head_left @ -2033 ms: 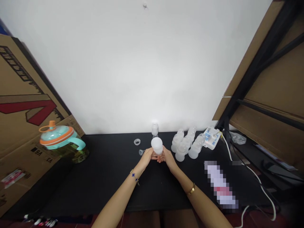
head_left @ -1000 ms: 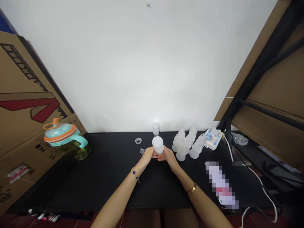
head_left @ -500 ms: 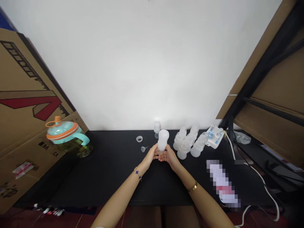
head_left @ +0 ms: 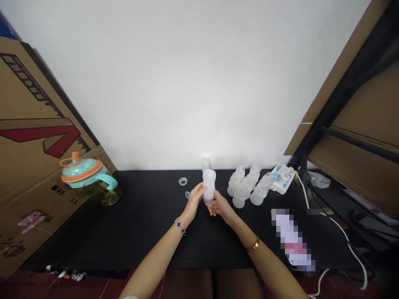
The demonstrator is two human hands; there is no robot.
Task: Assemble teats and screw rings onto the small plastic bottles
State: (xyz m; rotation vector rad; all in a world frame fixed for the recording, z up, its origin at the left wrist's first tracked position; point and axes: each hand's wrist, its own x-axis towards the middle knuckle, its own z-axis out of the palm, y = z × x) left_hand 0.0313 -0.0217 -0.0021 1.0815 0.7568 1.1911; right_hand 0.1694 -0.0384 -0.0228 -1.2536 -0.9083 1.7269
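Observation:
In front of me I hold a translucent white baby bottle (head_left: 209,179), upside down, with its clear narrow end pointing down. My left hand (head_left: 195,197) grips the bottle's left side, thumb on its wall. My right hand (head_left: 220,207) is curled around the clear lower end; its fingers partly hide that end. Left of my hands a white collar ring (head_left: 183,181) lies on the black table (head_left: 137,224). Below the ring is a clear silicone nipple (head_left: 187,194), partly covered by my left hand. Another small clear bottle (head_left: 205,164) stands behind the held one, against the wall.
Several capped baby bottles (head_left: 239,196) stand grouped to the right. A white power strip (head_left: 283,178) and cable (head_left: 343,238) lie beyond them, near a pixelated phone-shaped item (head_left: 293,243). A large jug (head_left: 90,178) with a turquoise lid and a cardboard box (head_left: 37,166) stand left.
The bottle has shifted slightly left and tilted the other way. My left hand has moved up its side, and the clear lower end now shows between my hands.

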